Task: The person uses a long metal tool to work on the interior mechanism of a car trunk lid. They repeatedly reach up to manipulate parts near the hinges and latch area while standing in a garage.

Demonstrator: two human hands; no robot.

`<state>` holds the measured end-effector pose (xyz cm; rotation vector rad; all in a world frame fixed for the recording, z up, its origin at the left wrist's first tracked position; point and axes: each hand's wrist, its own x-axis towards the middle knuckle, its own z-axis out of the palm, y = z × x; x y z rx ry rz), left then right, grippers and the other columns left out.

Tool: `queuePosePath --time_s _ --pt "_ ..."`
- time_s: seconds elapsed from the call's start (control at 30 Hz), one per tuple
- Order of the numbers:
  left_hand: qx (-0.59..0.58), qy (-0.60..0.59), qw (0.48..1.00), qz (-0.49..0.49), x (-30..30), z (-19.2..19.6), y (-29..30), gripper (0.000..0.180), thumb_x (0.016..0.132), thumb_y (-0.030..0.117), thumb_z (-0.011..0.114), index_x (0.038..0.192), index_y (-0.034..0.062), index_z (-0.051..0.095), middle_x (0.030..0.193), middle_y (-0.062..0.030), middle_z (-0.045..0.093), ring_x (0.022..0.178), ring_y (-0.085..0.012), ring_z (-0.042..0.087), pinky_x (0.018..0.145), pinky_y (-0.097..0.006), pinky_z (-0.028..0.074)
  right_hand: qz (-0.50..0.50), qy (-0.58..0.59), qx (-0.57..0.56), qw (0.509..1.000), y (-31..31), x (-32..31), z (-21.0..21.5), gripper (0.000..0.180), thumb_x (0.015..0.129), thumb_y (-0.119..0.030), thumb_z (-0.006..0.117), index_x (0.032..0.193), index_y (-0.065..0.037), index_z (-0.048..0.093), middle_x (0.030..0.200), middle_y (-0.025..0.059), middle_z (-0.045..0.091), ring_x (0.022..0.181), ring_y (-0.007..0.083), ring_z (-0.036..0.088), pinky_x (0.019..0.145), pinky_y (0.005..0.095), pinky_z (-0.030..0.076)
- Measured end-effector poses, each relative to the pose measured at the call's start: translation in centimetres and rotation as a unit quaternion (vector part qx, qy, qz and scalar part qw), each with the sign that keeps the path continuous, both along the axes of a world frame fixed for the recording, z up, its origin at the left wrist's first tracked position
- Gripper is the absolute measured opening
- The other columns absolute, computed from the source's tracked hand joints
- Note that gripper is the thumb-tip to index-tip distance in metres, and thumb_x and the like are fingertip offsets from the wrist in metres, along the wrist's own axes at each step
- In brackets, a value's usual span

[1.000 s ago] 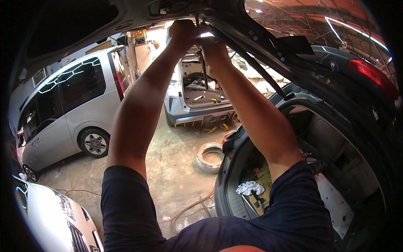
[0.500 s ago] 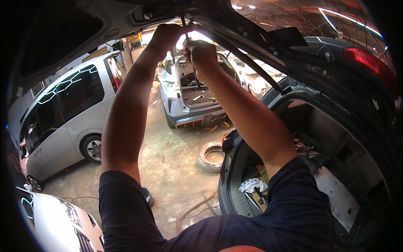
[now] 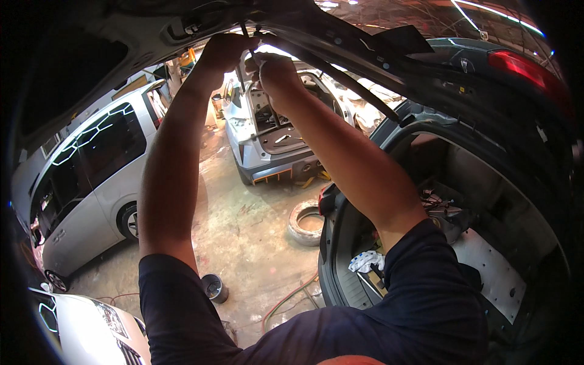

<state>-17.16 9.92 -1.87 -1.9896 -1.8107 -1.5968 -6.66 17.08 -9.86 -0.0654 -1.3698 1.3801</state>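
Observation:
Both of my arms reach up to the underside of a raised dark tailgate [image 3: 286, 18]. My left hand [image 3: 224, 53] is closed, its fingertips around a thin dark rod [image 3: 244, 29] that runs up to the tailgate's edge. Just below and to the right, my right hand [image 3: 277, 74] is curled closed on the lower part of this rod. What the rod's upper end meets is too small to tell. A black tailgate strut [image 3: 350, 82] slants from beside my hands down to the car body at right.
Below the tailgate, the open cargo area [image 3: 420, 152] holds a white cloth [image 3: 366, 261] and a pale panel [image 3: 486, 267]. On the floor lie a tyre [image 3: 302, 224], a can [image 3: 215, 288] and a hose [image 3: 286, 301]. A silver van [image 3: 91, 176] and an opened car [image 3: 274, 158] stand beyond.
My hands and the rod have shifted left in the picture as the whole view moved slightly. Both hands stay closed at the rod. The can beside my left sleeve shows more fully.

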Motion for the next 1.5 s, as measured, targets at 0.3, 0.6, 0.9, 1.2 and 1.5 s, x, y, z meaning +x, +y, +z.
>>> queuePosePath --time_s 0.3,0.6,0.9,1.2,1.5 --pt "0.012 0.021 0.993 -0.112 -1.3 -1.7 -1.4 0.023 0.09 0.026 0.067 0.081 0.0061 0.074 0.063 0.0042 0.055 0.049 -0.0035 0.036 0.046 -0.027 0.028 0.06 -0.022 -0.007 0.998 0.0 -1.8 0.4 0.013 0.09 -0.014 0.066 0.096 -0.003 0.069 0.08 0.009 0.069 0.077 0.0191 0.068 0.072 0.0357 0.052" --pt "0.085 0.145 0.979 0.118 1.5 -0.3 1.1 0.035 0.085 0.038 0.078 0.087 0.0035 0.076 0.079 -0.0062 0.072 0.075 -0.0119 0.065 0.071 -0.032 0.048 -0.47 0.032 0.319 0.822 0.6 4.9 -7.4 0.031 0.086 0.005 0.054 0.117 -0.003 0.059 0.113 0.0205 0.061 0.101 0.0357 0.062 0.082 0.0412 0.051" --pt "0.101 0.12 0.981 0.118 -0.8 0.4 3.1 0.043 0.083 0.044 0.079 0.097 0.0033 0.075 0.082 -0.0079 0.074 0.074 -0.0139 0.067 0.067 -0.031 0.052 -0.5 -0.028 0.32 0.804 -2.7 2.0 -18.5 0.072 0.07 -0.003 0.081 0.135 -0.01 0.05 0.135 0.022 0.044 0.112 0.0363 0.054 0.093 0.0437 0.049" --pt "-0.033 -0.075 0.996 -0.043 2.0 -2.7 0.1 0.035 0.098 0.034 0.062 0.1 0.0001 0.07 0.051 0.0065 0.032 0.043 -0.006 0.025 0.044 -0.027 0.019 0.128 0.187 -0.129 0.965 -0.6 -0.5 -16.9 0.023 0.104 -0.024 0.056 0.1 -0.003 0.064 0.093 0.0079 0.071 0.078 0.0173 0.068 0.066 0.0295 0.055" --pt "0.062 -0.057 0.996 0.016 2.2 -3.2 1.4 0.025 0.092 0.026 0.066 0.081 0.0027 0.067 0.053 0.0036 0.043 0.042 -0.0067 0.035 0.042 -0.027 0.025 -0.077 0.124 -0.063 0.987 -2.5 0.5 -16.9 0.023 0.104 -0.022 0.055 0.115 -0.002 0.058 0.084 0.0077 0.064 0.074 0.0177 0.065 0.071 0.0288 0.054"
